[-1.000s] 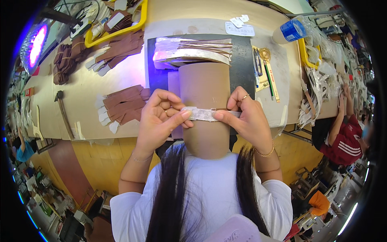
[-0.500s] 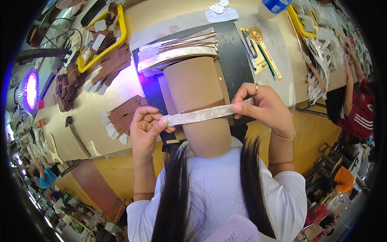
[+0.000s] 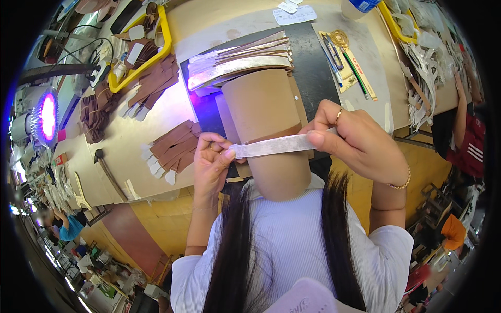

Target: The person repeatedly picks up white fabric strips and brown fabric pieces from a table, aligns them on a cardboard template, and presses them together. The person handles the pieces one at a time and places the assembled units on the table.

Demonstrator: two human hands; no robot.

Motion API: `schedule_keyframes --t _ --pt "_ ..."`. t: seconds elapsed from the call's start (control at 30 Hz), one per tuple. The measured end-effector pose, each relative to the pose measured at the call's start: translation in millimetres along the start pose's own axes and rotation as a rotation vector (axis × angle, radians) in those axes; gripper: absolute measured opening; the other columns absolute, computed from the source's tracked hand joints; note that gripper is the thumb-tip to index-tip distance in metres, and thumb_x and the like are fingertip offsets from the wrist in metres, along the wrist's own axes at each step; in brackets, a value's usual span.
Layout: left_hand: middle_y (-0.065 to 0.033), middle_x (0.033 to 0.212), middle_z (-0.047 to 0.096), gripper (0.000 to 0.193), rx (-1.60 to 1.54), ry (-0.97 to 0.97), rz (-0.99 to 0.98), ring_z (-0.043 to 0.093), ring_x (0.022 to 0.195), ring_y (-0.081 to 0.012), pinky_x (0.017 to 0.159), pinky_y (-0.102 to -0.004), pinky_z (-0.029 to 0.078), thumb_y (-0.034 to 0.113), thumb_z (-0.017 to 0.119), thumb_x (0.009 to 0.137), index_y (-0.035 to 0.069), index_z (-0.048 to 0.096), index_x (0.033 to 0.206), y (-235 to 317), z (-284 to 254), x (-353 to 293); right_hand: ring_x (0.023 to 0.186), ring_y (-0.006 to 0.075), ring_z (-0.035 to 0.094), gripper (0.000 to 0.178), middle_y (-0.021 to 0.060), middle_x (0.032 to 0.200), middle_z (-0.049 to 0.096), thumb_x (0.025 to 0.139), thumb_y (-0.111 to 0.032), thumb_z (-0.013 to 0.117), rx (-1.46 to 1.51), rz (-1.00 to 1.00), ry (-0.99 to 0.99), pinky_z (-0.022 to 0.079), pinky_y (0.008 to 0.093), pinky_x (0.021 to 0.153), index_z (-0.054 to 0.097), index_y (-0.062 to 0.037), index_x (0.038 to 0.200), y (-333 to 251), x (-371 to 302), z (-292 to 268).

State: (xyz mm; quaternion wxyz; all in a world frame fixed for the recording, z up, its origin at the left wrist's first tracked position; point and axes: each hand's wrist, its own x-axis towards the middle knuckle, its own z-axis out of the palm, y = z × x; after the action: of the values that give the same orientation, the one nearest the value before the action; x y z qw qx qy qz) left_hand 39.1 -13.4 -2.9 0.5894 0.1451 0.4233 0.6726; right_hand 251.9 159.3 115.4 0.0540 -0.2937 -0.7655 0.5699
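Note:
A pale strip [image 3: 274,146] with a brown edge stretches across a rounded brown form [image 3: 261,101] in front of me. My left hand [image 3: 215,161] pinches the strip's left end between thumb and fingers. At the other end, my right hand [image 3: 357,142] grips the strip between thumb and forefinger, with the other fingers curled. A brown band shows just behind the strip, against the form. Beyond the form lies a fanned stack of similar strips [image 3: 240,60], white-faced with brown edges, on a black mat [image 3: 313,55].
Brown pieces with white tabs [image 3: 175,146] lie left of the form. A yellow tray [image 3: 166,47] and a glowing lamp [image 3: 48,117] stand farther left. Scissors [image 3: 334,52], a green pencil [image 3: 356,73] and a ruler [image 3: 365,78] lie at right. A co-worker's arm [image 3: 460,112] reaches in far right.
The whole view has shifted, so the bench and form appear farther right. Both hands still hold the strip; my right hand has turned slightly at the wrist.

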Motion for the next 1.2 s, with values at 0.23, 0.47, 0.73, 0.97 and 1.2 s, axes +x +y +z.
schedule_keyframes --t 0.23,0.47,0.73,0.97,1.2 --pt "-0.0107 0.086 0.06 0.028 -0.022 -0.008 0.015 0.063 0.077 -0.0217 0.07 -0.0315 0.053 -0.004 0.063 0.081 0.004 0.044 0.1 -5.2 -3.9 0.6 0.056 0.0296 0.055 0.028 0.0129 0.062 0.054 0.092 -0.027 0.052 -0.035 0.032 -0.021 0.041 0.0354 0.053 0.046 -0.0007 0.084 -8.8 1.4 -0.5" --pt "-0.0115 0.085 0.06 0.028 0.0 -0.005 0.031 0.063 0.076 -0.0224 0.07 -0.0327 0.052 -0.005 0.063 0.081 0.005 0.042 0.098 -6.8 -3.7 1.0 0.065 0.007 0.053 0.021 0.0026 0.071 0.058 0.087 -0.018 0.062 0.345 0.205 0.112 0.043 0.0228 0.059 0.05 -0.0033 0.078 26.3 0.3 8.3" --pt "-0.0127 0.083 0.06 0.03 0.012 0.005 0.013 0.062 0.074 -0.0227 0.069 -0.0329 0.051 -0.006 0.062 0.081 0.006 0.04 0.098 -4.6 -2.3 1.9 0.071 0.0048 0.051 0.019 0.0025 0.079 0.059 0.082 -0.014 0.07 0.521 0.271 0.2 0.043 0.0193 0.064 0.055 -0.0031 0.077 61.3 0.9 25.9" --pt "-0.0079 0.083 0.056 0.031 0.062 0.016 -0.012 0.06 0.073 -0.0191 0.069 -0.0302 0.051 -0.001 0.064 0.081 0.008 0.039 0.098 -1.8 2.8 2.0 0.06 0.0033 0.044 0.03 -0.0026 0.069 0.055 0.079 -0.03 0.073 0.512 0.13 0.295 0.038 0.02 0.054 0.058 -0.0048 0.071 83.6 7.5 46.7" --pt "-0.0087 0.084 0.058 0.032 0.008 0.068 -0.026 0.06 0.075 -0.0189 0.071 -0.0301 0.05 -0.005 0.065 0.079 0.006 0.042 0.098 -1.3 6.0 2.6 0.06 0.0043 0.049 0.031 -0.0009 0.067 0.054 0.084 -0.032 0.067 0.846 0.311 0.201 0.042 0.0186 0.055 0.055 -0.0039 0.08 98.9 1.6 59.1"
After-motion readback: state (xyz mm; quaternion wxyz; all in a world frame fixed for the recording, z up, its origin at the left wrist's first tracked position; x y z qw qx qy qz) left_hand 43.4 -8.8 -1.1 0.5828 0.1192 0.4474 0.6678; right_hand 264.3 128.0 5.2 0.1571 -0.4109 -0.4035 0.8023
